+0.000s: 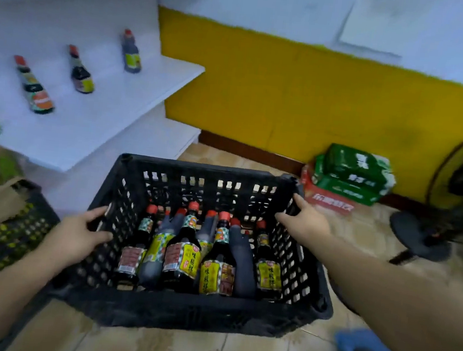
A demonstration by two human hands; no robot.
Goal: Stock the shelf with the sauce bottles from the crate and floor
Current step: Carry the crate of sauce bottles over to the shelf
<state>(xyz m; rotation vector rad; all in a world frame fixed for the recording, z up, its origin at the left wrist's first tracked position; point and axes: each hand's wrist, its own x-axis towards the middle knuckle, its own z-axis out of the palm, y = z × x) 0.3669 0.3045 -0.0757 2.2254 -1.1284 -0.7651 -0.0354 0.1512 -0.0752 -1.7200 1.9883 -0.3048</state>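
Your left hand grips the left wall of the black crate, thumb inside and fingers curled round it. Your right hand clasps the right rim. Inside the crate, the sauce bottles with red caps stand and lean against each other. The crate sits over the tiled floor, just beside the white shelf, where three stocked bottles stand well apart. Green packs lie by the yellow wall.

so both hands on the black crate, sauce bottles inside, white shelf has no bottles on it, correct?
Wrong on the shelf: the head view shows the white shelf carrying standing sauce bottles. The left hand and right hand do grip the black crate, with bottles inside.
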